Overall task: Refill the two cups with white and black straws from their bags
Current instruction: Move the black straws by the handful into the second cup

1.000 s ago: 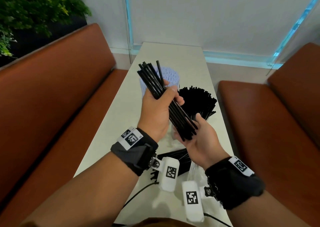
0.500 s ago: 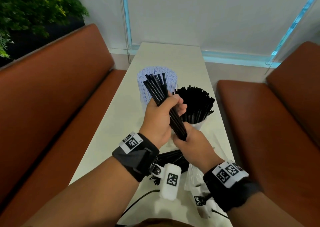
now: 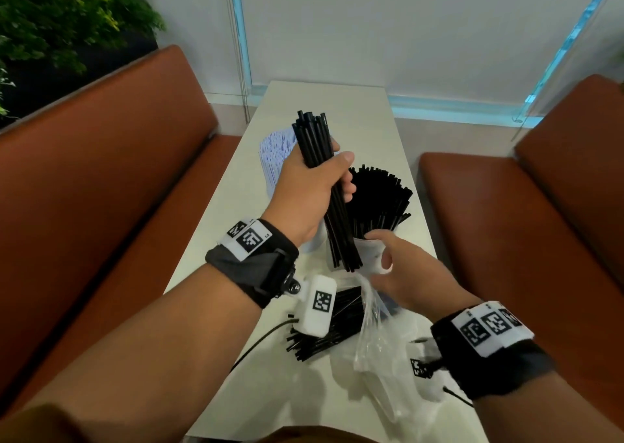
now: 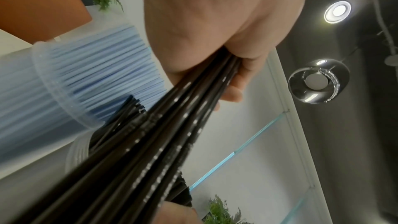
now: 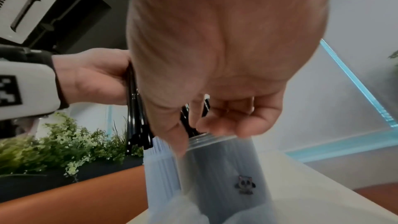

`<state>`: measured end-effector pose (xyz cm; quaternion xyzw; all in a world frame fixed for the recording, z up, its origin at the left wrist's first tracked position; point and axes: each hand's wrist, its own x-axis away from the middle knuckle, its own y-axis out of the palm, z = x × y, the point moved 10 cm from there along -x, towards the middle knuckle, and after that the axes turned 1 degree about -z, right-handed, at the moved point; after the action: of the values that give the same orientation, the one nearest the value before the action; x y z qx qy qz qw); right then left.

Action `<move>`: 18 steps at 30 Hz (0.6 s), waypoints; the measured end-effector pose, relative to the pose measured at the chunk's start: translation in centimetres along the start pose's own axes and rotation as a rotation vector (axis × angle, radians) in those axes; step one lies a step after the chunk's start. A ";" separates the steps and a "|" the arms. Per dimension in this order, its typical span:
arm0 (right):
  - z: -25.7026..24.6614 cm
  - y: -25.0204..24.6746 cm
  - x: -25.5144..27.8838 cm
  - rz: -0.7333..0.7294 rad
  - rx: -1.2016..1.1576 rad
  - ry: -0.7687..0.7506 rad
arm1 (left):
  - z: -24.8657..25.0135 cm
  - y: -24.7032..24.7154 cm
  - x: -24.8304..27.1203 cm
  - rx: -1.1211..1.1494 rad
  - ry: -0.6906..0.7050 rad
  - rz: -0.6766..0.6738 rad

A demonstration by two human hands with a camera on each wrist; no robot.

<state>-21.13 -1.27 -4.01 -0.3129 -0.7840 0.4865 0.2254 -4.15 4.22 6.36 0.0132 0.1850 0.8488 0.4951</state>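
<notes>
Though blurred, panda sticker on cup

The cup rim looks hidden behind the right hand.

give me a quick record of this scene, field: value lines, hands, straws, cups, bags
left hand: grips a bundle of black straws, near upright
right hand: fingers loosely curled at the black-straw cup, holding nothing
black-straw cup: full, straws fanning out
white-straw cup: full, beside the black one
loose black straws: lying on the table
clear plastic bag: crumpled near the right wrist
</notes>
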 end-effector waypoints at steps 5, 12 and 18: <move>1.8 -0.1 -1.9 0.047 0.069 0.125 | -1.5 0.5 -2.1 0.067 -0.069 0.124; 2.1 0.2 -2.4 0.085 -0.019 0.088 | -1.3 -0.9 -4.2 0.097 0.063 0.311; 1.8 0.0 -2.2 0.089 0.017 0.102 | -4.3 1.1 -3.1 -0.516 0.083 0.124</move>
<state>-20.81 -3.92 -4.87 -0.3702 -0.7526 0.4860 0.2458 -4.40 -0.19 3.22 -0.1369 -0.0185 0.8965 0.4210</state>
